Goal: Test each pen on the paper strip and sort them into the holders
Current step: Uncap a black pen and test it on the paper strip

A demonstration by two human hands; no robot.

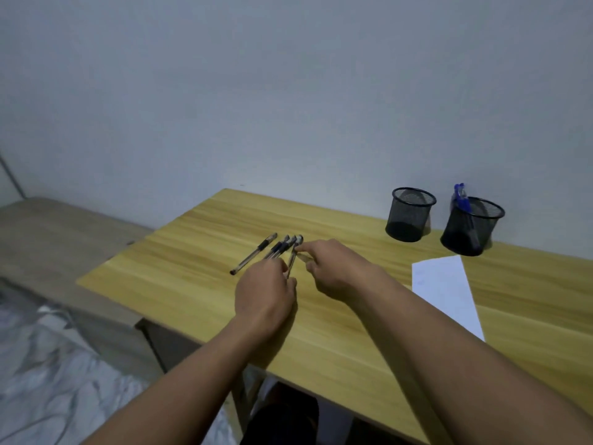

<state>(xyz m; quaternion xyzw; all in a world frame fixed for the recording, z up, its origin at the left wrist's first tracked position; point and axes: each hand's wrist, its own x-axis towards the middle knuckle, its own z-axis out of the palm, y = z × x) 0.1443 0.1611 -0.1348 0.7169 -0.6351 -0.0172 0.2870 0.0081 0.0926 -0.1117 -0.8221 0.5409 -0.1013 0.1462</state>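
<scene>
Rightmost pen [292, 259] lying at end of pen row, mid-table; both hands working it. Right hand [333, 271] pinching its cap end, fingertips closed on it. Left hand [264, 292] gripping lower barrel, fingers curled around.

Risk: cap popping off suddenly, knuckles knocking neighbouring pens, pens rolling toward table [199, 297] edge. Paper strip [446, 290] sitting well apart, long reach, ink maybe smearing.

Count: four pens on table, two mesh holders, far holder [410, 216] looking empty, near holder [470, 229] holding one blue pen [462, 197]. One paper strip.
</scene>
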